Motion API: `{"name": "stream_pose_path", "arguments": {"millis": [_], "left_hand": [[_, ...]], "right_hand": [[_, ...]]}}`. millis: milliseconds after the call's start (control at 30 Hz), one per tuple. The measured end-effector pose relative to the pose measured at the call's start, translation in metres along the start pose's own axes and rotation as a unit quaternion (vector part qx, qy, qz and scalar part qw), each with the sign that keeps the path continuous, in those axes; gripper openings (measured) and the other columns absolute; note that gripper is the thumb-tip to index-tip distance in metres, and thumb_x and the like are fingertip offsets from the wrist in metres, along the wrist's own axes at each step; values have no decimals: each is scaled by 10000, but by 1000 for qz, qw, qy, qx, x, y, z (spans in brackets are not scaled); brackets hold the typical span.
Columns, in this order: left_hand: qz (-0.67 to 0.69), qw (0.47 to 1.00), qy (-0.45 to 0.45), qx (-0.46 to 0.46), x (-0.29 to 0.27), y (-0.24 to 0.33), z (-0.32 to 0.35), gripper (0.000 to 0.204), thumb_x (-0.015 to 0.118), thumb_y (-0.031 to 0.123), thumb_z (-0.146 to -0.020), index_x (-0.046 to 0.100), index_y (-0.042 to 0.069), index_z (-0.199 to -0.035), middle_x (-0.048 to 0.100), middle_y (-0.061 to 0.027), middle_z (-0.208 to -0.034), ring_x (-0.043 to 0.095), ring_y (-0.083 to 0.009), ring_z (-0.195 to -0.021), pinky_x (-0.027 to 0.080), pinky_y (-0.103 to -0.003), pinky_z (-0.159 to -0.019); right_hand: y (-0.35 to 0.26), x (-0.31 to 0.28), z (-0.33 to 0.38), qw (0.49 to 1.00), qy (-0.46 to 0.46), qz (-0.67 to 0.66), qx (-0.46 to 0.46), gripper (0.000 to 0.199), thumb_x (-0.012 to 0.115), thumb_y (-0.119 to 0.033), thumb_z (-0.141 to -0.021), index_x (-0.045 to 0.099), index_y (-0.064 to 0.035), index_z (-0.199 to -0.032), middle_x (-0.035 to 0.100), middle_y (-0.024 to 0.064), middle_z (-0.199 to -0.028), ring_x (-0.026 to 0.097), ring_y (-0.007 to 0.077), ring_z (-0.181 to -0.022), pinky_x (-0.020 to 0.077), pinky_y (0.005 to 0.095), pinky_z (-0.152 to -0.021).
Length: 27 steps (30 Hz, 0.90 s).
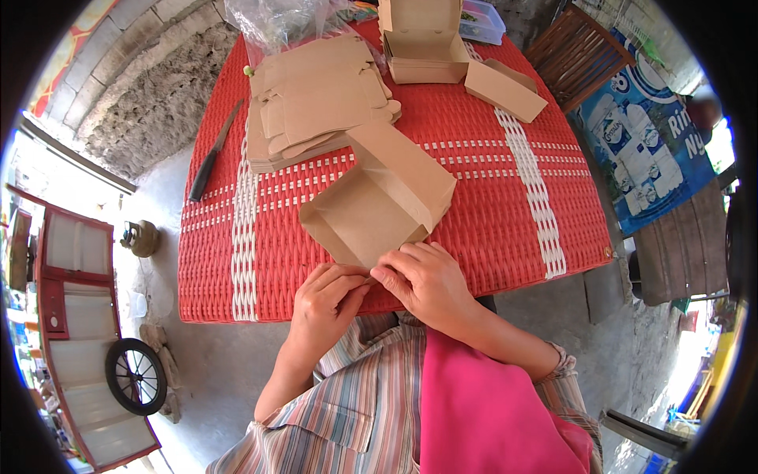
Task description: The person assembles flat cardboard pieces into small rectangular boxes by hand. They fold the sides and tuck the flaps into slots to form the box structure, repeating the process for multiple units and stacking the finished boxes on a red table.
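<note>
A half-folded brown cardboard box (379,197) lies on the red woven table (505,213) near its front edge. My left hand (328,296) pinches the box's near flap with fingertips and thumb. My right hand (426,280) presses on the same near corner, fingers curled over the cardboard. Both hands meet at the box's lower edge. Behind it lies a stack of flat unfolded box blanks (316,103).
A black knife (212,156) lies at the table's left edge. Folded boxes (426,43) and another box (505,89) stand at the far side, with a clear plastic bag (276,24) and a plastic container (483,20). A wooden chair (576,51) and a cart wheel (136,376) are nearby.
</note>
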<state>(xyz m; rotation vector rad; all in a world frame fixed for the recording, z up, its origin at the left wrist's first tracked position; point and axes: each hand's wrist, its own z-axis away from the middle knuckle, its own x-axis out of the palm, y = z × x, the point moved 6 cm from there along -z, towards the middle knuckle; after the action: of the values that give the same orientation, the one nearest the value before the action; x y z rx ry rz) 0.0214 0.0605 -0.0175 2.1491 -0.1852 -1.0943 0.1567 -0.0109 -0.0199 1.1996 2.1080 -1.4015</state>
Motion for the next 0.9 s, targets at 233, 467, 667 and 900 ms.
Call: {"name": "stream_pose_path", "arguments": {"millis": [233, 467, 667, 900], "left_hand": [[22, 994, 47, -100, 12, 3, 1, 106, 690, -37, -796, 713, -15, -897, 696, -92, -903, 657, -198, -827, 512, -302, -713], [179, 962, 91, -182, 22, -8, 4, 117, 702, 33, -857, 686, 4, -970, 695, -56, -940, 645, -185, -842, 511, -325, -732], [60, 991, 116, -37, 20, -2, -3, 228, 720, 33, -863, 661, 31, -1083, 684, -58, -975, 652, -179, -884, 524, -311, -758], [161, 972, 100, -140, 27, -13, -9, 123, 713, 11, -850, 659, 4, -960, 675, -59, -912, 632, -158, -839, 511, -300, -738]], "right_hand": [[9, -3, 4, 995, 0, -67, 75, 92, 666, -80, -870, 596, -45, -918, 597, 101, -780, 609, 289, -734, 487, 400, -639], [2, -17, 13, 974, 191, -118, -22, 337, 655, 55, -821, 591, -19, -1143, 672, 130, -946, 659, 318, -782, 524, 369, -700], [15, -18, 14, 985, 137, -98, -24, 245, 667, 69, -799, 624, -7, -1028, 673, 132, -953, 649, 307, -781, 517, 374, -676], [23, -18, 12, 974, 94, -161, 132, 113, 696, 32, -819, 658, -3, -920, 638, 87, -893, 608, 184, -758, 481, 295, -640]]}}
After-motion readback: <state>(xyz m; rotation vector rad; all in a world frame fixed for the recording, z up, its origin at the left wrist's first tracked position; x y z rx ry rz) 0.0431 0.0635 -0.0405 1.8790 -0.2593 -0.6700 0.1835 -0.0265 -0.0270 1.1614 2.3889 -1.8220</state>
